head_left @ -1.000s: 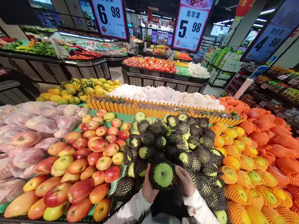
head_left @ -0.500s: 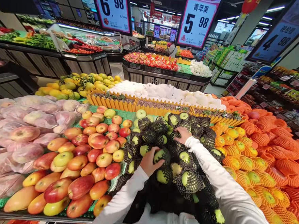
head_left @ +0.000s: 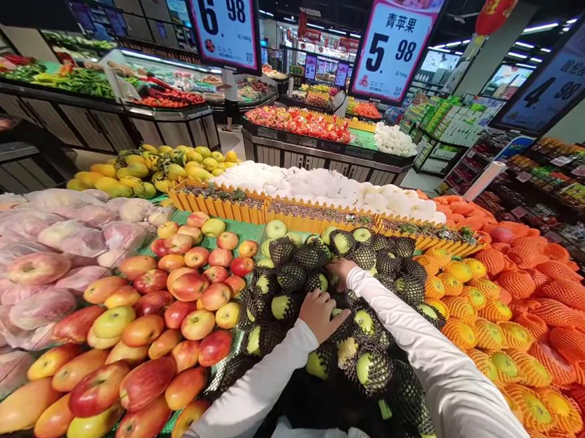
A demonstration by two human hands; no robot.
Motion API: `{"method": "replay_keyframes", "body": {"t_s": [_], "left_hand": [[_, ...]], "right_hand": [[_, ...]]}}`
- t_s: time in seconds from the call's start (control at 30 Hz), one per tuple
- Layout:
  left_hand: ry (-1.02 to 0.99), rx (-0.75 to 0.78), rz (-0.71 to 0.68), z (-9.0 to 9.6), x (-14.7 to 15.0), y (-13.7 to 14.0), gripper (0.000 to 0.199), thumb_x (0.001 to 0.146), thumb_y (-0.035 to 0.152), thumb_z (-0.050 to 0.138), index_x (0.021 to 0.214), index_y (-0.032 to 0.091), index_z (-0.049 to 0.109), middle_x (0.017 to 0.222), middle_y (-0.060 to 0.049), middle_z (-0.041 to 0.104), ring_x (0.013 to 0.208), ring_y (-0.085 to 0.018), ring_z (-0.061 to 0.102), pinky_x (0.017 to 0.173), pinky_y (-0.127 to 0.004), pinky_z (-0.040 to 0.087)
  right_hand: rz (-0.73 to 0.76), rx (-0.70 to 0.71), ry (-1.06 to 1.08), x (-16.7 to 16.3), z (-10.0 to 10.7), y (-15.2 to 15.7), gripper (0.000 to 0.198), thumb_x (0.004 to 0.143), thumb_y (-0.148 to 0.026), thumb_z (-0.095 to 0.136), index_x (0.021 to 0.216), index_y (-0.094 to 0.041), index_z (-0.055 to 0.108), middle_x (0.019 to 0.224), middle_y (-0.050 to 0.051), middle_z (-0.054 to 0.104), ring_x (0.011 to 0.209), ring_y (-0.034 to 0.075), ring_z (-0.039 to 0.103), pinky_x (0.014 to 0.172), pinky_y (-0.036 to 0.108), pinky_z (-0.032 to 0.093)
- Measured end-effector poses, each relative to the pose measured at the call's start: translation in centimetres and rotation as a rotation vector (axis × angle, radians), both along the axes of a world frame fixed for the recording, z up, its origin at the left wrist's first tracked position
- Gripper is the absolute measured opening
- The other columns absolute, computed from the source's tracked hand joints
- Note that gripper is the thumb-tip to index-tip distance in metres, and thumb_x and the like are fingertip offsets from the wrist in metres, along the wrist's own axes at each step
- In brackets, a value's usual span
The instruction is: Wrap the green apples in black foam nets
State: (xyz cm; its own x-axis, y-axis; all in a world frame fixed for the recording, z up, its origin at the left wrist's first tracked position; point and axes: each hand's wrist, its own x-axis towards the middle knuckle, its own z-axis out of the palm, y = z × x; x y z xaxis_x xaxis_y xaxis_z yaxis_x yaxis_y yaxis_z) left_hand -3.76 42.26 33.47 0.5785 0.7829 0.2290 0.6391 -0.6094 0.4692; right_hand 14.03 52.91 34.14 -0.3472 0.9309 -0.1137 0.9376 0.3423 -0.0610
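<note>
Green apples (head_left: 372, 370) in black foam nets lie heaped in front of me. My left hand (head_left: 320, 313) is closed over one netted green apple (head_left: 338, 313), its fingers curved on top and the thumb to the right; the hand covers most of that fruit. Just beyond it, my right hand (head_left: 339, 273) reaches down among the netted apples. Its fingertips are hidden in the gap between the fruit, so whether it grips one does not show. A dark netted apple (head_left: 291, 277) sits left of both hands.
Red and yellow mangoes (head_left: 148, 382) are piled to the left, bagged fruit (head_left: 38, 268) beyond them. Orange-netted fruit (head_left: 507, 367) lies on the right. A low yellow planter fence (head_left: 218, 202) runs behind the apples. Price screens (head_left: 397, 46) hang overhead.
My left hand has shifted right and turned palm-down over an apple. My right hand has moved slightly left and deeper between the apples, hiding its fingertips.
</note>
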Motion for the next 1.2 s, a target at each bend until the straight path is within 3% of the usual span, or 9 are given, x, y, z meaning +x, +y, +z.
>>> {"method": "replay_keyframes", "body": {"t_s": [0.2,0.3,0.37,0.47,0.57,0.7,0.8,1.0,1.2], "left_hand": [[-0.062,-0.135,-0.206,0.3,-3.7,-1.6,0.059,0.089,0.062,0.047,0.128,0.018,0.058,0.122,-0.015,0.063,0.113,-0.032,0.056,0.095,-0.048,0.045],[-0.247,-0.231,-0.245,1.0,-5.5,-2.9,0.064,0.088,0.057,0.055,0.142,0.024,0.046,0.144,-0.013,0.050,0.133,-0.034,0.042,0.111,-0.051,0.031],[-0.390,-0.285,-0.236,1.9,-5.8,-4.3,0.062,0.089,0.050,0.056,0.145,0.025,0.042,0.151,-0.011,0.043,0.139,-0.033,0.036,0.116,-0.051,0.025],[-0.654,-0.482,-0.272,3.5,-4.9,-7.1,0.073,0.090,0.048,0.056,0.152,0.023,0.025,0.153,-0.014,0.037,0.134,-0.030,0.043,0.112,-0.048,0.034],[-0.908,-0.668,-0.312,4.3,-3.7,-10.3,0.083,0.088,0.049,0.058,0.153,0.022,0.015,0.151,-0.015,0.039,0.130,-0.029,0.047,0.108,-0.044,0.040],[-0.996,-0.632,-0.214,3.3,-3.8,-13.8,0.065,0.086,0.045,0.062,0.141,0.022,0.036,0.144,-0.011,0.047,0.134,-0.029,0.043,0.114,-0.044,0.034],[-0.942,-0.641,-0.198,1.9,-5.3,-15.8,0.060,0.084,0.043,0.064,0.136,0.020,0.043,0.139,-0.012,0.051,0.130,-0.030,0.047,0.112,-0.045,0.035],[-0.901,-0.706,-0.280,0.0,-8.3,-18.5,0.059,0.079,0.048,0.066,0.129,0.020,0.053,0.128,-0.011,0.059,0.120,-0.031,0.053,0.107,-0.046,0.038],[-1.020,-0.969,-0.226,-0.8,-9.2,-20.8,0.069,0.074,0.066,0.060,0.124,0.020,0.058,0.128,-0.012,0.059,0.118,-0.033,0.054,0.104,-0.046,0.042]], "right_hand": [[-0.220,0.237,0.196,3.1,5.5,-6.6,0.065,0.069,-0.039,0.077,0.125,-0.012,0.056,0.117,0.017,0.067,0.103,0.031,0.064,0.090,0.042,0.052],[-0.512,0.379,0.686,3.4,7.8,-11.8,0.053,0.075,-0.053,0.067,0.113,-0.018,0.059,0.109,0.012,0.070,0.093,0.027,0.067,0.082,0.042,0.056],[-0.707,0.324,1.085,2.5,8.5,-15.2,0.044,0.076,-0.061,0.062,0.095,-0.021,0.062,0.092,0.008,0.072,0.078,0.025,0.068,0.069,0.042,0.058],[-0.792,0.086,1.398,-0.3,8.6,-20.0,0.043,0.077,-0.064,0.059,0.086,-0.022,0.061,0.078,0.003,0.070,0.062,0.022,0.065,0.052,0.037,0.056],[-0.673,0.021,1.370,-3.8,8.3,-24.4,0.042,0.078,-0.061,0.061,0.089,-0.021,0.065,0.079,0.003,0.070,0.065,0.022,0.066,0.055,0.035,0.056],[-0.584,0.179,1.202,-7.1,7.6,-29.7,0.039,0.084,-0.052,0.062,0.108,-0.022,0.069,0.112,0.009,0.071,0.106,0.029,0.065,0.090,0.042,0.053],[-0.575,0.296,1.141,-8.2,6.7,-33.0,0.029,0.085,-0.045,0.065,0.104,-0.025,0.072,0.129,0.010,0.063,0.117,0.029,0.059,0.099,0.043,0.047],[-0.671,0.217,1.343,-8.5,5.4,-36.1,0.030,0.089,-0.053,0.055,0.083,-0.024,0.059,0.073,0.001,0.059,0.069,0.018,0.056,0.065,0.030,0.048],[-0.675,-0.144,1.514,-9.4,2.7,-36.2,0.048,0.076,-0.070,0.061,0.077,-0.024,0.052,0.064,-0.004,0.044,0.056,0.013,0.042,0.046,0.023,0.038]]}}
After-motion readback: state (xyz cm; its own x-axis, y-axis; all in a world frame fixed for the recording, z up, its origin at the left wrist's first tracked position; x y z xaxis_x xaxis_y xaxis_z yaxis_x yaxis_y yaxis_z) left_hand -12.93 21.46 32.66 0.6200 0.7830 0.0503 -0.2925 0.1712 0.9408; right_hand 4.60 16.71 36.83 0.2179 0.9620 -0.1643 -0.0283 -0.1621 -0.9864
